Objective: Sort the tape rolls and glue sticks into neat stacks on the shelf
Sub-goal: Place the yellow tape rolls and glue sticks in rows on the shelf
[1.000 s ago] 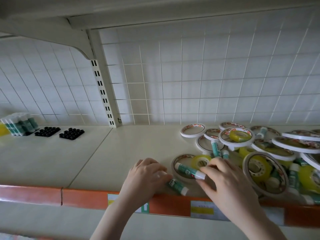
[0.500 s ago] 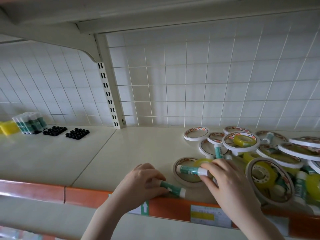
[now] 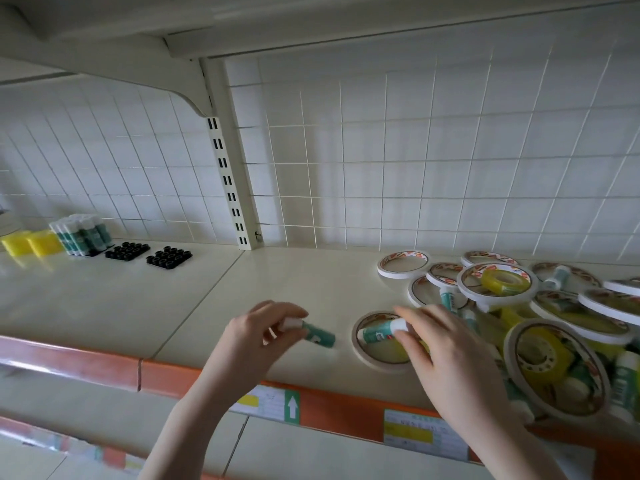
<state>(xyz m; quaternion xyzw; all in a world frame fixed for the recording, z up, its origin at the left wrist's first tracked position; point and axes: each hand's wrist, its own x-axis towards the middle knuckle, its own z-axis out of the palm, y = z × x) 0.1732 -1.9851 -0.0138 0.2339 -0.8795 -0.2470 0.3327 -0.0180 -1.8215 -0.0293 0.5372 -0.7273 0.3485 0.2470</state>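
Observation:
My left hand (image 3: 256,336) holds a green glue stick (image 3: 313,333) by its white cap, lifted just off the cream shelf (image 3: 121,299). Over a flat white tape ring (image 3: 367,355), my right hand (image 3: 450,355) pinches a second green glue stick (image 3: 379,331) at its white cap. A jumbled pile of white tape rolls (image 3: 495,282), yellow tape rolls (image 3: 543,355) and more glue sticks fills the shelf's right side. Far left, several glue sticks (image 3: 81,233) stand upright in a neat group.
Two black holder trays (image 3: 147,254) lie beside the standing glue sticks, with yellow blocks (image 3: 29,242) at the far left. An orange price rail (image 3: 86,362) edges the shelf front. A white grid back wall and a slotted upright (image 3: 228,181) stand behind.
My left hand has lifted its glue stick off the shelf front and turned it, cap now leftward. My right hand has picked up the second glue stick above the tape ring.

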